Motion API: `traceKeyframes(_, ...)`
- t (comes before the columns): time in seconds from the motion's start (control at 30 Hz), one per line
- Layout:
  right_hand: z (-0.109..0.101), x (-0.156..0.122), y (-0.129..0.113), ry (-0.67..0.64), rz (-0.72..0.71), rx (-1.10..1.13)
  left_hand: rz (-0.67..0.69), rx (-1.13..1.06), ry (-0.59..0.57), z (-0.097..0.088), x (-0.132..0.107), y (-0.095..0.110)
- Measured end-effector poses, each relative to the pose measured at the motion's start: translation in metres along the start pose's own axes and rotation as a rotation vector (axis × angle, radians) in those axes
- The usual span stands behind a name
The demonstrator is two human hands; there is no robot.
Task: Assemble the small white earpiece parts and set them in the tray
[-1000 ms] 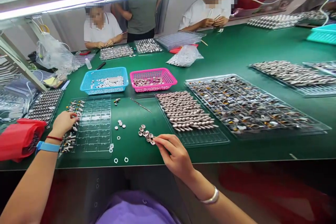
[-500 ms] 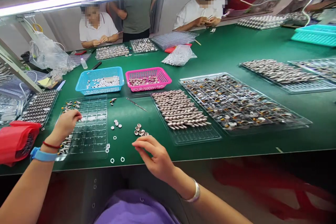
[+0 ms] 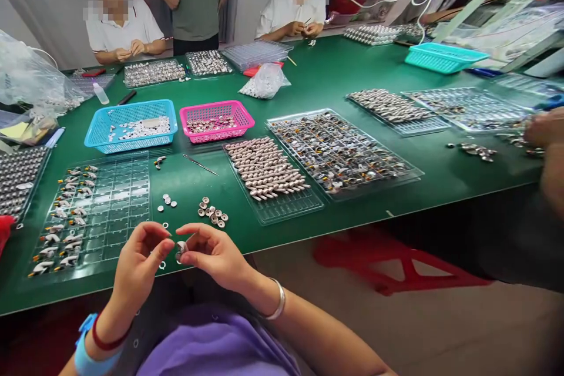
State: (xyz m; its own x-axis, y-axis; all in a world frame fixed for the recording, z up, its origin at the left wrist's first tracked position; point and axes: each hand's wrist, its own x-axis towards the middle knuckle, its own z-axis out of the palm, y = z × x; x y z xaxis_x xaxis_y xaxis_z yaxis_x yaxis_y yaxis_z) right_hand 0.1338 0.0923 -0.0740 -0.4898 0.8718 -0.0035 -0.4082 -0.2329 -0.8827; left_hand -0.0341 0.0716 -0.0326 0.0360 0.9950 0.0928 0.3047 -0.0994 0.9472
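Note:
My right hand (image 3: 215, 254) pinches a small shiny metal part (image 3: 181, 248) between thumb and fingers, just over the table's front edge. Close beside it, my left hand (image 3: 141, 255) is curled with a gap between thumb and forefinger, and nothing shows in it. Past my fingers lie several small round metal caps (image 3: 213, 211) and several white discs (image 3: 166, 202). White rings, one of them a ring (image 3: 163, 265) by my left thumb, lie near the hands. To the left is a clear compartment tray (image 3: 114, 211), its left columns filled with small silver, white and orange-tipped parts (image 3: 70, 238).
Behind stand a blue basket (image 3: 99, 140) of white pieces and a pink basket (image 3: 189, 136) of round parts. Tweezers (image 3: 200, 165) lie in front. Rightward are a tray of pale pointed parts (image 3: 264, 167) and a larger filled tray (image 3: 343, 150). Co-workers (image 3: 123, 29) sit across; another person's hand (image 3: 546, 129) is at right.
My left hand has come from the tray toward my right hand, and the two are now close together. A metal part shows in my right fingers. The view has shifted right.

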Motion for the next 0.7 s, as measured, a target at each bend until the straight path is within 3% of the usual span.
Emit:
traceKeyframes(0.17,0.002,-0.014,0.006,0.148,-0.18,-0.117,-0.099,-0.097,0.034,0.024,-0.025,-0.006)
traceKeyframes(0.3,0.004,-0.025,0.003,0.209,-0.296,-0.341,-0.135,-0.101,0.067,0.028,-0.031,-0.003)
traceKeyframes(0.47,-0.001,-0.029,-0.005,0.148,-0.457,-0.585,-0.176,-0.063,0.061,0.022,-0.031,-0.001)
traceKeyframes(0.57,-0.005,-0.028,-0.008,0.116,-0.465,-0.67,-0.187,-0.012,0.013,0.018,-0.03,0.001)
traceKeyframes(0.7,-0.009,-0.027,-0.013,0.042,-0.492,-0.806,-0.086,0.166,0.01,0.015,-0.031,0.007)
